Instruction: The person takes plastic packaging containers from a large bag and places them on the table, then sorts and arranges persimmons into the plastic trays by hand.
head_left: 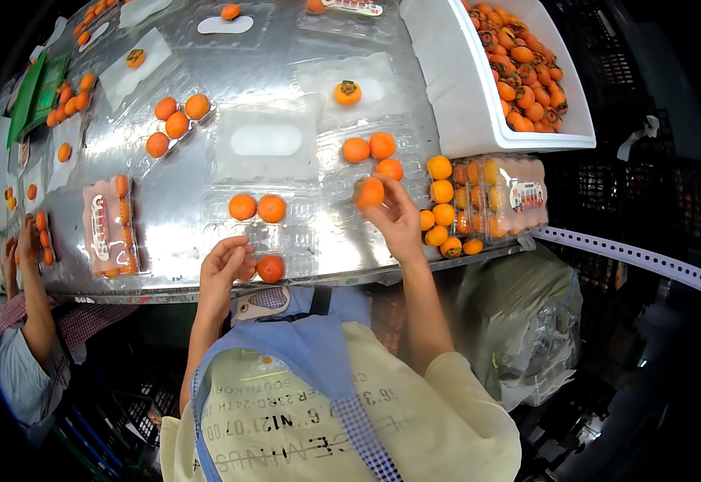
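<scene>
My right hand is closed around an orange persimmon, above the right-hand clear plastic tray. Two persimmons and a third one sit in that tray just beyond my fingers. My left hand has loosely bent fingers with nothing visible in them. Its fingertips are beside a redder persimmon at the near end of another clear tray. Two more persimmons lie higher in this tray.
A white foam box of persimmons stands at back right. Filled packs and loose persimmons line the right edge. Another pack lies left. A co-worker's hands handle fruit at far left. Open trays cover the metal table.
</scene>
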Tool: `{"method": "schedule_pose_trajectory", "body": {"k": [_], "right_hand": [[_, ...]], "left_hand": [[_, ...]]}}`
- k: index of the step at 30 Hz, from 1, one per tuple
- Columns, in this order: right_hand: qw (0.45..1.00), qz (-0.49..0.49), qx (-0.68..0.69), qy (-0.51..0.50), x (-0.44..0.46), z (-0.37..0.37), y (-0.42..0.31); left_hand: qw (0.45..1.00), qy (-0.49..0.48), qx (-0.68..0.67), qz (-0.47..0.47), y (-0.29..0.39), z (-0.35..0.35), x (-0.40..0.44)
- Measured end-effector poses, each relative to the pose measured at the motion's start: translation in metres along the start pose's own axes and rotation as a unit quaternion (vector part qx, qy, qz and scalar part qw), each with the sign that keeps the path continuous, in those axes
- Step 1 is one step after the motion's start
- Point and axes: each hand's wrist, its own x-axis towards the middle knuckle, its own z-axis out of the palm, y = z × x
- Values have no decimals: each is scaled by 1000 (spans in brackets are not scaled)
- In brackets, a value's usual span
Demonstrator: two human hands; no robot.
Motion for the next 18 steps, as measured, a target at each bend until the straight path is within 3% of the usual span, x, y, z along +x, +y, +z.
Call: {"method": "schedule_pose_trajectory", "body": {"k": [6, 9, 14, 18], "right_hand": [[988, -60, -141, -25, -3, 17, -15], [972, -133, -184, -61, -7, 40, -34], [913, -253, -286, -141, -17, 65, -50], [939, -202, -221, -171, -19, 70, -52]], "left_hand": [[997, -52, 52, 22, 24, 22, -6], [986, -123, 62, 98, 42, 49, -10], [973, -142, 118, 136, 65, 75, -19], [970, -114, 138, 164, 64, 73, -24]]}}
